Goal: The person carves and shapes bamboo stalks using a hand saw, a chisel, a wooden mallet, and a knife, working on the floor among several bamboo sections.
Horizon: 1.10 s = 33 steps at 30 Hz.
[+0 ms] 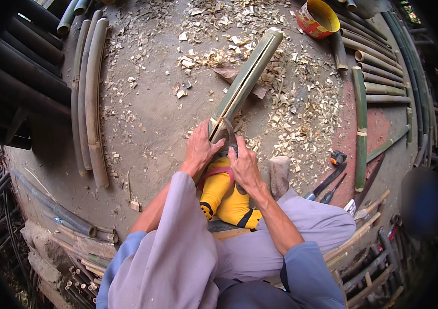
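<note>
A split green bamboo pole (250, 77) slants away from me, a long dark slit running down its length. My left hand (201, 147) is closed round its near end, the thumb toward the slit. Just right of it, my right hand (246, 164) is closed on a thin curved brown strip (229, 132) that arches up to the pole's end; whether it is a blade or a bamboo sliver I cannot tell. Beneath my hands, between my grey-clad legs, is yellow footwear (216, 189) with black markings and a pinkish strap. A rounded wooden block (279, 177) stands beside my right hand.
Pale wood chips (301, 121) litter the ground. Long bamboo poles (94, 103) lie at left, with dark poles (28, 92) beyond. More bamboo (384, 77) is at right, below a red-yellow tub (318, 19). Dark long tools (327, 181) and an orange-black tape measure (338, 157) lie near my right knee.
</note>
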### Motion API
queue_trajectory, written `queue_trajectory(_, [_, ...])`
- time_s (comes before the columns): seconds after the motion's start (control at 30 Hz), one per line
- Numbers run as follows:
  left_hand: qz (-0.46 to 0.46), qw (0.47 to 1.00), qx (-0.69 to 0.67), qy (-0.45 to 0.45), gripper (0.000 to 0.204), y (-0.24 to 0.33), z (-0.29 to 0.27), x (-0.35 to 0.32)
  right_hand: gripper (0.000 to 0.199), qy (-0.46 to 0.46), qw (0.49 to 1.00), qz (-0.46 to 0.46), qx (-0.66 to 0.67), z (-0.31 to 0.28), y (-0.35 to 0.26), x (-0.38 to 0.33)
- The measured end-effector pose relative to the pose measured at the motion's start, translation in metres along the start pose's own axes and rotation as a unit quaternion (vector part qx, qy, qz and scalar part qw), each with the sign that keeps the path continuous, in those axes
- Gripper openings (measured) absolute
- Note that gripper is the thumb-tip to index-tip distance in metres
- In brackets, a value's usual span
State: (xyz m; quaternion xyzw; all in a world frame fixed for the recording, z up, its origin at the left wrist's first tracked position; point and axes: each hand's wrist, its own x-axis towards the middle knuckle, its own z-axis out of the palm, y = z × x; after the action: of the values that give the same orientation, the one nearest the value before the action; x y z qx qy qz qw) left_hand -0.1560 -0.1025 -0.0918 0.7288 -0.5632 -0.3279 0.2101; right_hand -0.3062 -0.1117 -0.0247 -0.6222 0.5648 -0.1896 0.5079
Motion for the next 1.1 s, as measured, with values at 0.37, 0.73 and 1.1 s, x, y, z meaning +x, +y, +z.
queue_trajectory(0.37, [0.007, 1.0, -0.017, 0.012, 0.07, -0.002, -0.002, 0.001, 0.021, -0.038, 0.997, 0.054, -0.044, -0.012, -0.018, 0.014])
queue_trajectory(0.73, [0.011, 1.0, -0.011, 0.025, 0.059, -0.001, 0.001, -0.003, 0.024, 0.075, 0.984, 0.118, 0.114, 0.048, 0.0, 0.011])
queue_trajectory(1.1, [0.07, 0.996, 0.001, 0.059, 0.037, -0.013, 0.014, -0.001, 0.03, 0.062, 0.966, 0.192, 0.162, 0.039, -0.019, 0.053])
